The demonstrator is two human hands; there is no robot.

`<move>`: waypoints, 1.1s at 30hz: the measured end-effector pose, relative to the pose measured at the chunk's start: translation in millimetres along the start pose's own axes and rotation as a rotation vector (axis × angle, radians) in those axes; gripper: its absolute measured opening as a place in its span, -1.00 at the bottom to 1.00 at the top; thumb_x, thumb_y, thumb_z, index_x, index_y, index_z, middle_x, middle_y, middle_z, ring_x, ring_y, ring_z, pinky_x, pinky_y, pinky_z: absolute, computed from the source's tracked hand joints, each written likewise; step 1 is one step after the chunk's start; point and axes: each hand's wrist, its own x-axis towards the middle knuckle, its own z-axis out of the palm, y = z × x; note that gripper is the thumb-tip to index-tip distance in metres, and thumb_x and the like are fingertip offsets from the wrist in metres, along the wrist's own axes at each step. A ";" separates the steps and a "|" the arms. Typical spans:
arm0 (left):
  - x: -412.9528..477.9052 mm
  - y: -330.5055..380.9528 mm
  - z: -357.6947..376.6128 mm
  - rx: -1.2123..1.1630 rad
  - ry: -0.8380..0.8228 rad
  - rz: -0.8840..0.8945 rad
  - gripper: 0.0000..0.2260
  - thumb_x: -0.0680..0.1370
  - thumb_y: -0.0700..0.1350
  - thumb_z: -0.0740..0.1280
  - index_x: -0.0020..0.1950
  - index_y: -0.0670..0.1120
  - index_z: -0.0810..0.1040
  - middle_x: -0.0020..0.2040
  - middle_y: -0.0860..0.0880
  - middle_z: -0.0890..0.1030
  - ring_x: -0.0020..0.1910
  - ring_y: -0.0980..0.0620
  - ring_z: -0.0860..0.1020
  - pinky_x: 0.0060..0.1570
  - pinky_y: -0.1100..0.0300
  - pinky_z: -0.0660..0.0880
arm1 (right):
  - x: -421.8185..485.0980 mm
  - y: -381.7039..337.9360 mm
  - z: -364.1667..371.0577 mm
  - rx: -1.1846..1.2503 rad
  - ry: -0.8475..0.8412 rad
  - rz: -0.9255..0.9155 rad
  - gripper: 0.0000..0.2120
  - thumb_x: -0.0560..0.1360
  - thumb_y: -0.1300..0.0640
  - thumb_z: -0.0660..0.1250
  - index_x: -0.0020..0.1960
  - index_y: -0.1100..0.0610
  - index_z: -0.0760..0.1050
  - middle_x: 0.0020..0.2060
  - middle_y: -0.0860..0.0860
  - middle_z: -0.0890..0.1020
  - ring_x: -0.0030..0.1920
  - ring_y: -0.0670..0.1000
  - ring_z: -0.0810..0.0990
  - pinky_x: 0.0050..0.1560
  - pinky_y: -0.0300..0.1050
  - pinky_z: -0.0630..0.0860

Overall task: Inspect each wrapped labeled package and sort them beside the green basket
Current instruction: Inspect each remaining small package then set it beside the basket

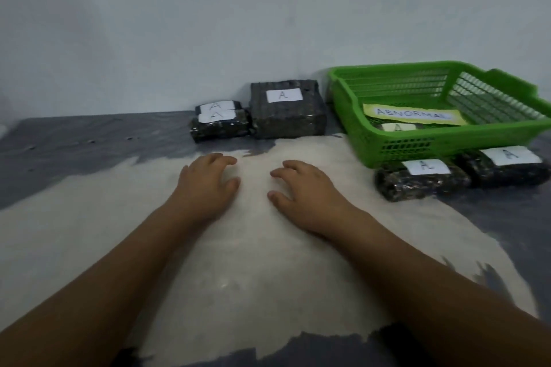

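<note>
Left hand (pixel 205 185), right hand (pixel 304 194) flat — packages (pixel 287 112) beyond, green basket (pixel 351 116) right

Your left hand (pixel 208 185) and right hand (pixel 307 197) lie palm down, near each other but not touching, both left of the basket (pixel 357 128) and nearer to you. The fingers are loosely bent and hold nothing. Your bare left forearm (pixel 104 277) and right forearm (pixel 417 271) reach forward and lean toward each other.

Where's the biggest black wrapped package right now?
In the head view, the big square black wrapped package sits by the back wall, between the green plastic basket on its right and two stacked small black packages on its left.
</note>
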 end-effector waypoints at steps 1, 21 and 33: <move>3.2 -16.0 -1.1 0.054 -0.003 -0.038 -0.57 0.57 0.13 0.21 0.42 0.04 0.37 0.47 -0.08 0.32 0.46 -0.08 0.24 0.44 -0.08 0.15 | 11.7 -11.8 8.2 -0.060 -0.051 0.005 -0.48 0.59 -0.21 0.13 0.50 -0.09 0.24 0.55 0.03 0.19 0.54 0.13 0.12 0.53 0.11 0.04; 21.3 -42.2 23.5 0.094 0.095 0.002 -0.52 0.56 0.23 0.07 0.44 0.10 0.26 0.49 -0.01 0.24 0.49 -0.08 0.13 0.46 -0.14 0.02 | 178.5 -40.8 15.5 -0.401 0.120 0.021 -0.35 0.54 -0.14 0.28 0.53 0.01 0.13 0.51 0.04 0.24 0.55 0.22 0.00 0.40 0.46 -0.26; 20.2 -41.2 21.0 0.061 0.099 0.008 -0.54 0.55 0.20 0.11 0.40 0.06 0.35 0.46 -0.04 0.32 0.47 -0.09 0.19 0.44 -0.15 0.11 | 116.3 -43.2 2.9 0.021 0.378 -0.078 -0.40 0.45 -0.11 0.42 0.41 0.06 0.36 0.26 0.09 0.42 0.27 0.16 0.41 0.41 0.09 0.26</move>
